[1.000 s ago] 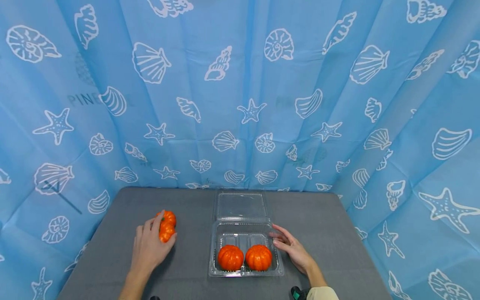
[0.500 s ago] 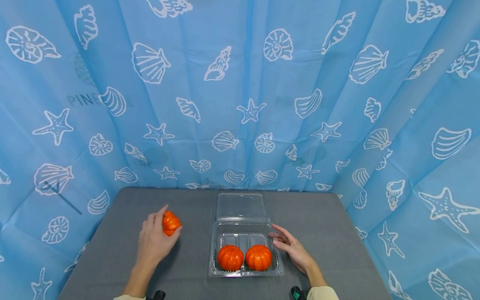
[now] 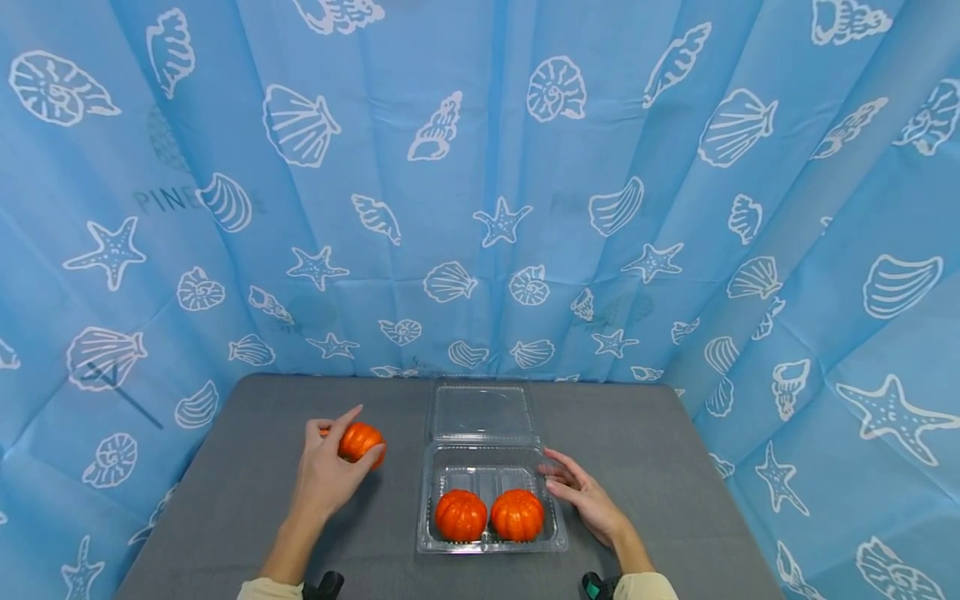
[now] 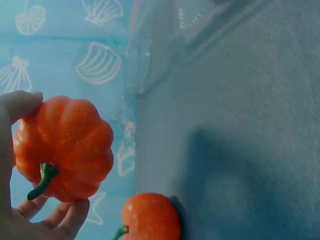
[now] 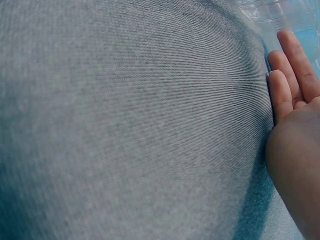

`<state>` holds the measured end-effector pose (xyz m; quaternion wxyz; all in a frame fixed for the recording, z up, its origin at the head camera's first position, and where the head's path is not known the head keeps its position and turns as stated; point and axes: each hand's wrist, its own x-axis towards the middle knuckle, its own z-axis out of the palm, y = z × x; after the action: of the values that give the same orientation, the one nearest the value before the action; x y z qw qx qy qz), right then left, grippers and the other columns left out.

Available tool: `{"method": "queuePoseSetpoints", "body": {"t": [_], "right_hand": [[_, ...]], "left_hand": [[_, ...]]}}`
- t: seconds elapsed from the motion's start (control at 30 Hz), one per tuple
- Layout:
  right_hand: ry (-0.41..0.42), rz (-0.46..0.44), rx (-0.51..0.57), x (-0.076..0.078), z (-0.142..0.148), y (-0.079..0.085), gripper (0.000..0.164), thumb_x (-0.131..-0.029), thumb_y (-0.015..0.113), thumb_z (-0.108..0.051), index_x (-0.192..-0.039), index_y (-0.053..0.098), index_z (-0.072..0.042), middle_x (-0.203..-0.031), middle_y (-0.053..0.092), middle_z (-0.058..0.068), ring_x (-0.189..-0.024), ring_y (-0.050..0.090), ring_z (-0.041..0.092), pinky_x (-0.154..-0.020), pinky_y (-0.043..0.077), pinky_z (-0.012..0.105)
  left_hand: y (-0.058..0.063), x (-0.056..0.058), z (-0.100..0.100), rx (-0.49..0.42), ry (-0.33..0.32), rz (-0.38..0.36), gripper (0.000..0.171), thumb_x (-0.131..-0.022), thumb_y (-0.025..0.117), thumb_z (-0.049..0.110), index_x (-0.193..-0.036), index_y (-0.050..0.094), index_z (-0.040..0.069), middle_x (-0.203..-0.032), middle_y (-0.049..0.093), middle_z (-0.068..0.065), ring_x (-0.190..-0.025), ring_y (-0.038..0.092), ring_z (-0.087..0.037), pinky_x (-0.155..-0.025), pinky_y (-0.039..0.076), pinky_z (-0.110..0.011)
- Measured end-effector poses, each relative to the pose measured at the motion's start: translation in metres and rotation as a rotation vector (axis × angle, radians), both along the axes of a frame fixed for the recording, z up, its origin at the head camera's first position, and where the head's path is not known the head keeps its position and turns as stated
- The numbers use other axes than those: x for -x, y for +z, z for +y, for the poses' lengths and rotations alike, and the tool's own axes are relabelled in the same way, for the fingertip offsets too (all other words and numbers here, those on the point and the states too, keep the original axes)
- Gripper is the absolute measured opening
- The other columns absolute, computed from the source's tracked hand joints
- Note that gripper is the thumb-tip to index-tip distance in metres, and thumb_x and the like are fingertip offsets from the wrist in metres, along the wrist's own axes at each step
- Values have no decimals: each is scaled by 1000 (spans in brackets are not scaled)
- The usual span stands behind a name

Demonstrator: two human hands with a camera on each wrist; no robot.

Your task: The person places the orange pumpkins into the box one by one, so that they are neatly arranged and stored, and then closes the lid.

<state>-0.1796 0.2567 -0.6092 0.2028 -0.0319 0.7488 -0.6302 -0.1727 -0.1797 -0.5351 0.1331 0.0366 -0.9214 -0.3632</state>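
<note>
The counter (image 3: 637,433) has a grey, finely ribbed fabric surface and rounded far corners. A clear plastic container (image 3: 480,478) rests near the middle, its lid (image 3: 482,412) folded back toward the far edge. One green-stemmed orange pumpkin (image 4: 151,217) lies left of the container, apart from it.

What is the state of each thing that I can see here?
Held pumpkin: pinched, raised above the gray table
Left grip: holding that pumpkin
Loose pumpkin: lying on the table
Clear container: open
Lid: folded back
Left boxed pumpkin: inside the container
Right boxed pumpkin: inside, too
Right grip: fingers extended at the container's right side
Curtain: hanging, creased
</note>
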Motion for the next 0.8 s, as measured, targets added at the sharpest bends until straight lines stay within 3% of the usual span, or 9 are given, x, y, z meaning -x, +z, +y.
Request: {"method": "queuePoseSetpoints", "body": {"t": [0.17, 0.3, 0.57, 0.8], "right_hand": [[10, 3, 0, 0, 0, -1, 62, -105, 57, -24, -161, 31, -18, -159, 44, 20, -146, 40, 40, -104, 43, 26], [14, 8, 1, -1, 1, -1, 62, -105, 56, -23, -161, 30, -18, -159, 43, 20, -146, 40, 40, -106, 43, 28], [-14, 8, -8, -1, -1, 0, 62, -104, 58, -25, -160, 32, -19, -158, 45, 20, -146, 41, 40, -116, 39, 53], [-21, 3, -5, -2, -2, 3, 61, -104, 58, -24, -160, 32, -19, -157, 45, 20, -146, 41, 40, -117, 36, 58]], "left_hand": [[4, 3, 8, -48, -7, -48, 57, -87, 76, 52, -138, 60, 31, -131, 40, -15, -104, 57, -37, -82, 54, -51], [5, 4, 14, -83, -23, -28, 54, -87, 77, 52, -132, 63, 26, -135, 46, -11, -109, 57, -35, -86, 53, -52], [2, 7, 31, -141, -55, -13, 57, -86, 77, 54, -128, 60, 20, -120, 67, -8, -97, 64, -25, -76, 54, -37], [0, 10, 51, -173, -77, 41, 48, -88, 77, 50, -125, 65, 23, -116, 64, -5, -97, 61, -22, -76, 52, -33]]}}
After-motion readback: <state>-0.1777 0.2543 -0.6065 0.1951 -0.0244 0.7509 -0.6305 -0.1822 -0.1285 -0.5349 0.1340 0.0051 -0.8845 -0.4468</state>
